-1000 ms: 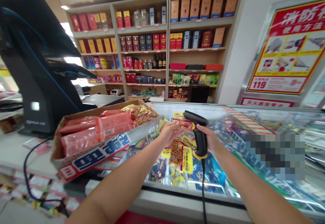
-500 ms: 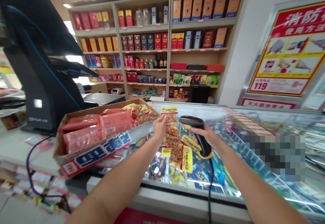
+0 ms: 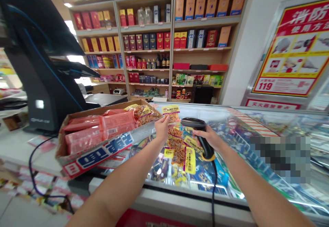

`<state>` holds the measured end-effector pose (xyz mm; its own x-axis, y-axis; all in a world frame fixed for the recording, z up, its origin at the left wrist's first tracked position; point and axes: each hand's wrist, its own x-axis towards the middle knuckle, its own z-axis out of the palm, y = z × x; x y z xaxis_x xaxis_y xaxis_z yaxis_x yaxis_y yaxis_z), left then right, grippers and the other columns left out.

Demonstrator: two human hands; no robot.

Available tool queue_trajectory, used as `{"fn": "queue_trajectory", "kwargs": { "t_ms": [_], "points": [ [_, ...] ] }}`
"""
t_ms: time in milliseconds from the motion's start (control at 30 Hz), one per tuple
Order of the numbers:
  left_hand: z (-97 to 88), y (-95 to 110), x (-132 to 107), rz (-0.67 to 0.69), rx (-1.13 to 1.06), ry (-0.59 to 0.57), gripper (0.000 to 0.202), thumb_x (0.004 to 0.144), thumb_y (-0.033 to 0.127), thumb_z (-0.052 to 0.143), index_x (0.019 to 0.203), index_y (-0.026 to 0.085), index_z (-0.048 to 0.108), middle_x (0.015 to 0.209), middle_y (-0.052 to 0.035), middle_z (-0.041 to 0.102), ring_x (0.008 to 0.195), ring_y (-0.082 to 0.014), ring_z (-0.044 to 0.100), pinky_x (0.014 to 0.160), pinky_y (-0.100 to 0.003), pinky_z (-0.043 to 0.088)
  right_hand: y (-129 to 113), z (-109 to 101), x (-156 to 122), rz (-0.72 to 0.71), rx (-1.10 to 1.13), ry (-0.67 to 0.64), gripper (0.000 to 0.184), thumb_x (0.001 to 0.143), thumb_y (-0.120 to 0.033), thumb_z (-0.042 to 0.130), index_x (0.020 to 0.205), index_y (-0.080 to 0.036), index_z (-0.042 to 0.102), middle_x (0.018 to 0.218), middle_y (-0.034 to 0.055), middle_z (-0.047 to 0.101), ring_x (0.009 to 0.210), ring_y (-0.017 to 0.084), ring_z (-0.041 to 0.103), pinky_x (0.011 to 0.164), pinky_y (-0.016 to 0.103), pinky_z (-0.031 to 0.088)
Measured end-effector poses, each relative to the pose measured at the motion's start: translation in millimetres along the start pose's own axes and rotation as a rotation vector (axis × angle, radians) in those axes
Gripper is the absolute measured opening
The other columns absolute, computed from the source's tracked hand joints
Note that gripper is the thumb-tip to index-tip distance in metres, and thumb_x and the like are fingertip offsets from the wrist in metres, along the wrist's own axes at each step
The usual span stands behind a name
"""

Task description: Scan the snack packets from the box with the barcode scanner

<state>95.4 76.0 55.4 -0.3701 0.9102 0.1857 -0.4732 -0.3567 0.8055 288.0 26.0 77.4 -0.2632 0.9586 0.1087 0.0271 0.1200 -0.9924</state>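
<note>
- Compared with a second ago, the hands have drawn apart and the scanner's nose has tipped from pointing up to pointing left, towards the packet.
- Head view: the left hand [image 3: 162, 129] pinches a clear snack packet with a yellow label [image 3: 171, 112], its fingers closed on the packet's lower edge, above a glass-topped chest freezer [image 3: 180, 194].
- The right hand [image 3: 209, 138] wraps firmly around the grip of a black handheld barcode scanner [image 3: 203, 134], just right of the packet, with a black coiled-free cable [image 3: 213, 192] hanging over the freezer's front edge.
- Left of the freezer, a printed cardboard box [image 3: 97, 162] holds pink-wrapped packs and snack packets.
- Beyond the box stands a black point-of-sale terminal [image 3: 33, 66].
- Behind the freezer rise wooden shelves [image 3: 146, 48] of boxed liquor; right of them hangs a red-and-yellow fire-safety poster [image 3: 293, 48].
</note>
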Motion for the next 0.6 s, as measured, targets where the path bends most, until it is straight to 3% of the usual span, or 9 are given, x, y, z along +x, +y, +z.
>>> {"fn": "queue_trajectory", "kwargs": {
  "t_ms": [433,600],
  "points": [
    [-1.8,-3.2,1.8,0.025,-0.019,-0.02,0.044,0.047,0.047,0.085,0.058,0.011,0.063,0.058,0.0009,0.056,0.053,-0.0092,0.054,0.051,-0.027,0.054,4.2,-2.0,1.5,-0.014,-0.021,-0.004,0.025,0.063,-0.037,0.073,0.063,-0.017,0.059,0.05,-0.0004,0.058,0.035,0.014,0.053,0.036,0.026,0.042],
    [-1.6,-1.6,1.0,0.001,0.008,-0.032,0.04,0.051,0.046,0.083,0.064,0.011,0.067,0.062,-0.0015,0.062,0.055,-0.0116,0.057,0.051,-0.026,0.051,6.7,-3.6,2.1,0.004,-0.04,-0.001,0.027,0.064,-0.04,0.074,0.066,-0.016,0.062,0.048,0.001,0.06,0.036,0.015,0.054,0.037,0.027,0.042]
  ]
}}
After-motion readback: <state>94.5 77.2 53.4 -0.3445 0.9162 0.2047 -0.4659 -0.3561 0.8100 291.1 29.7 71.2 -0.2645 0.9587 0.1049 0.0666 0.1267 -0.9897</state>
